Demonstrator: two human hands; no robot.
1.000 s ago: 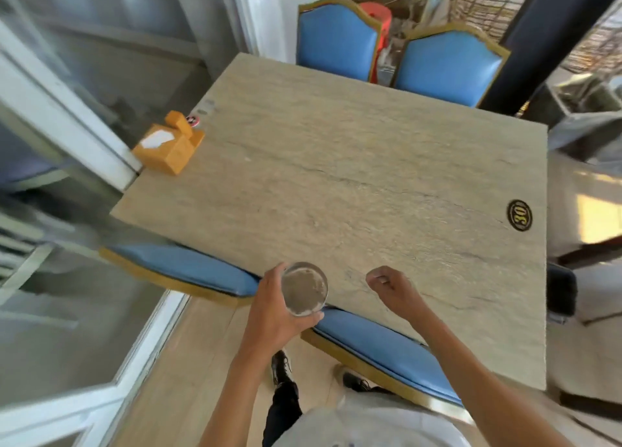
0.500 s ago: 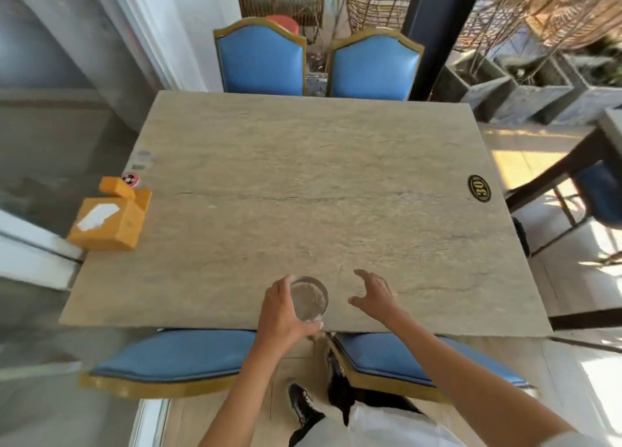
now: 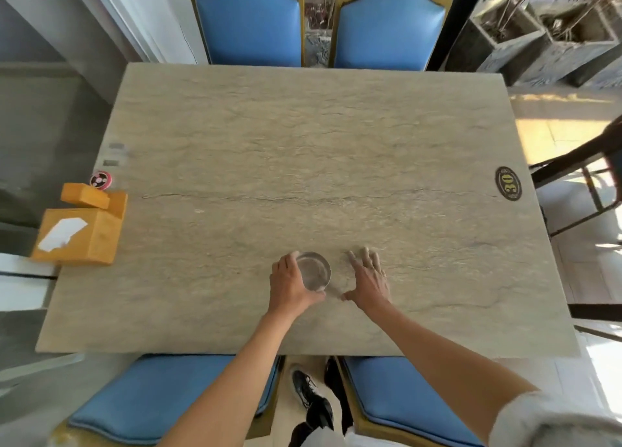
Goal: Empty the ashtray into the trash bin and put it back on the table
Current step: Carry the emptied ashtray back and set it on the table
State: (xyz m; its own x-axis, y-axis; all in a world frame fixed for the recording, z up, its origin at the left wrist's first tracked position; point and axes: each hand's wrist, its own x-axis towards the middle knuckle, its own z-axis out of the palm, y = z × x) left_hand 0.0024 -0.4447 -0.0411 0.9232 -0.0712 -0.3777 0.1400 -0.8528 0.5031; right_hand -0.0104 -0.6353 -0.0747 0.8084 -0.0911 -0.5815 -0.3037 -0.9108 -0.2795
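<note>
A round clear glass ashtray [image 3: 315, 272] is over the near middle of the stone table [image 3: 303, 163], low at the surface; I cannot tell whether it touches. My left hand [image 3: 290, 286] wraps around its left side, fingers and thumb on the rim. Just to its right my right hand [image 3: 368, 278] hovers with fingers spread flat above the tabletop, holding nothing. No trash bin is in view.
An orange tissue box [image 3: 80, 231] sits at the table's left edge, a small red disc [image 3: 100, 180] behind it. A black oval number plate [image 3: 509, 183] is at the right edge. Blue chairs stand at the far side [image 3: 250, 22] and near side [image 3: 161, 399].
Both hands have moved forward from the table's near edge onto the tabletop, the left one carrying the ashtray. My right hand has opened from a loose fist to spread fingers.
</note>
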